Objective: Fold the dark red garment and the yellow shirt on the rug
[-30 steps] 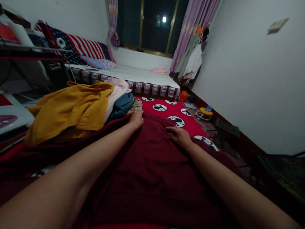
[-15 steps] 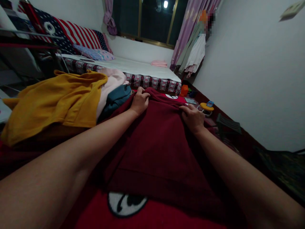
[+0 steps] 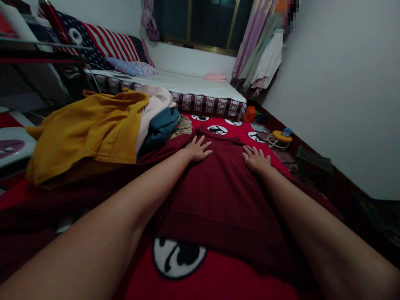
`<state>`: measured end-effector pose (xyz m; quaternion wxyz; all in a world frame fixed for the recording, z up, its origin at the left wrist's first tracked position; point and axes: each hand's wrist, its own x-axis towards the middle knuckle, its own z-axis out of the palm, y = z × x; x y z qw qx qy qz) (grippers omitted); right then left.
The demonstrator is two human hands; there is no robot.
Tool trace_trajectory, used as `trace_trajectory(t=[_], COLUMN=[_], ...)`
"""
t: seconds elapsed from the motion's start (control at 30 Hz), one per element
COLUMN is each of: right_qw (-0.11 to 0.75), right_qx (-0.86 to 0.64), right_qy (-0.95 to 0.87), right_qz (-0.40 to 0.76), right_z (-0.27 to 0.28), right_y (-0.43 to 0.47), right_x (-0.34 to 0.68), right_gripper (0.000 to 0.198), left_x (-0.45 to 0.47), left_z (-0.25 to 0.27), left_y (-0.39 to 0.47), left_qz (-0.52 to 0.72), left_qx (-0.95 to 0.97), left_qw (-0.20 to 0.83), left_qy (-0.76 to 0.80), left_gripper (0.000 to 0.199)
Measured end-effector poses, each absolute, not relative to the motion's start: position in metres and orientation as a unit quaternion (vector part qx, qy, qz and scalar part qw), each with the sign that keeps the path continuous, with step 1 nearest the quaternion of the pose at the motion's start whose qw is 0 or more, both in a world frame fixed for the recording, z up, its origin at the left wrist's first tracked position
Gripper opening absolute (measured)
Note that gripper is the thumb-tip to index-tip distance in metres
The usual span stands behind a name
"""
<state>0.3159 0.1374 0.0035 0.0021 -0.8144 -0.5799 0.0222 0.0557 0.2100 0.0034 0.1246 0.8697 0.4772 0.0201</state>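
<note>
A dark maroon sweatshirt (image 3: 218, 196) lies spread over a red blanket (image 3: 237, 279) with round black-and-white patches, its hem toward me. My left hand (image 3: 199, 149) rests on its far left part with the fingers spread. On the far right part, my right hand (image 3: 256, 159) lies with its fingers apart too. Neither hand grips the cloth. Left of the sweatshirt is a heap of clothes: a mustard-yellow garment (image 3: 93, 129) on top, then a pale pink one (image 3: 155, 100), a teal one (image 3: 161, 127) and a beige one (image 3: 183, 126).
Beyond the red blanket stands a bed (image 3: 187, 79) with a patterned side and a folded pink cloth (image 3: 215, 77). At right are a yellow-topped stool (image 3: 281, 136) and a dark folding stool (image 3: 314, 160) by the wall. A table (image 3: 43, 56) stands at left.
Both hands have let go of the sweatshirt's far edge and now lie flat on it with fingers spread. That edge has come down onto the blanket, uncovering more round patches behind. The view has shifted slightly.
</note>
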Motion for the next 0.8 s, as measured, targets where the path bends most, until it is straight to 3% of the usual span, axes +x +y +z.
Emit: trace_trajectory(t=[0.2,0.43,0.67,0.8], right_qw=[-0.01,-0.02,0.01,0.092], right_qx=[-0.825,-0.804,-0.76,-0.719], right_qy=[-0.564,-0.594,-0.649,-0.687], right_qz=[0.047,0.034,-0.034,-0.057], right_z=[0.009,0.005,-0.003,-0.007], right_y=[0.112,0.057,0.012,0.003], right_x=[0.294,0.266,0.24,0.237], right_gripper=[0.06,0.061,0.053,0.045], left_x=[0.034,0.004,-0.05,-0.091], left_z=[0.011,0.014,0.018,0.012], left_y=[0.144,0.052,-0.006,-0.017], left_qz=[-0.016,-0.012,0.056,0.182], left_qx=[0.885,0.9,0.929,0.899], left_qw=[0.103,0.019,0.002,0.004], left_qy=[0.454,0.435,0.366,0.399], left_gripper=[0.072,0.06,0.045,0.038])
